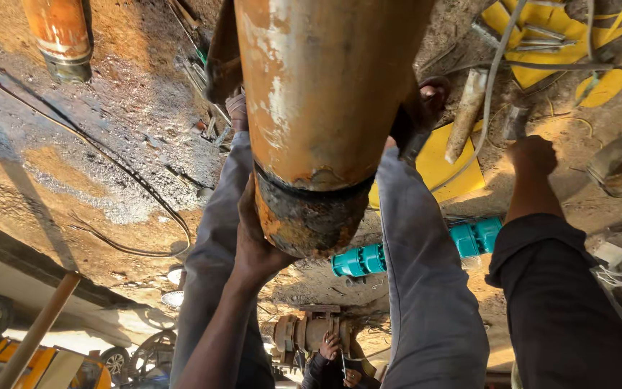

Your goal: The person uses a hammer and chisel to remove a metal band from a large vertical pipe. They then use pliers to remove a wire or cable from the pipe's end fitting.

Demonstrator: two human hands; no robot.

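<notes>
**Rusty pipe held at its dark end collar, image appears inverted**

Left hand (pixel 253 241) pressed flat against the side of the corroded collar (pixel 313 216) at the end of the large orange pipe (pixel 318 86); palm and fingers wrapped on it, not closed fully round. Right hand (pixel 532 155) out over sandy ground, closed loosely; contents not discernible, possibly nothing. Pipe between grey-trousered legs (pixel 419 274). Teal fitting (pixel 358 261) and yellow sheet (pixel 437 162) lying on the ground nearby, well apart from the pipe. Second pipe end (pixel 62 39) at upper left. Another person's hands (pixel 332 349) on a flanged fitting farther off. Progress: pipe end supported only; collar attached, rusted, no tool on it.
</notes>
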